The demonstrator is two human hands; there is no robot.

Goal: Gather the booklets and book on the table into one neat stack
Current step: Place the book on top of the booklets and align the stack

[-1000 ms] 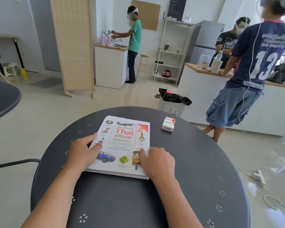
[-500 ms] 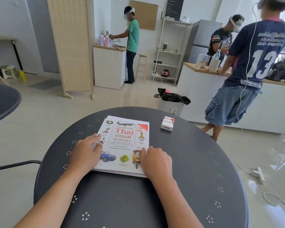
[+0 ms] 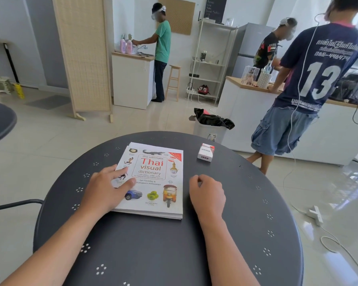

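Observation:
A white book titled "Thai visual dictionary" [image 3: 156,178] lies face up on the round dark grey table [image 3: 174,244], on top of thin booklets whose edges show beneath it. My left hand [image 3: 105,190] rests flat on the book's left side, fingers spread over the cover. Just right of the book, my right hand [image 3: 207,195] sits on the table with its fingers curled and nothing in it, clear of the book's edge.
A small white and red box marked VESS [image 3: 205,152] stands on the table beyond my right hand. Behind the table are a bin with a black bag [image 3: 212,122], a white counter [image 3: 256,112] and a person in a "13" shirt [image 3: 310,83]. Two more people stand further back.
My right hand has come off the book's lower right corner and moved right onto the bare table. My left hand stays on the book's left side.

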